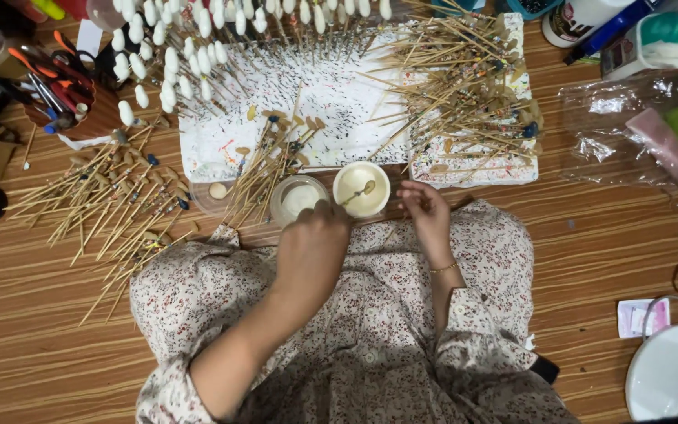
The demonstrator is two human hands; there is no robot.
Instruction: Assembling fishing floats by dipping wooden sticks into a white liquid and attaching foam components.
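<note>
While hiding its own fingertips, left hand [315, 235] clenched over a stick dipped in the white paint cup [361, 188]; right hand [425, 208] pinching something unclear beside it, stick piles [111, 204] on the floor nearby.

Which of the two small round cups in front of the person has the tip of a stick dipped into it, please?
The right-hand cream-filled round cup, beside the right hand: a small oval piece on a thin wooden stick sits in it. The clear-rimmed white cup left of it has none.
</note>
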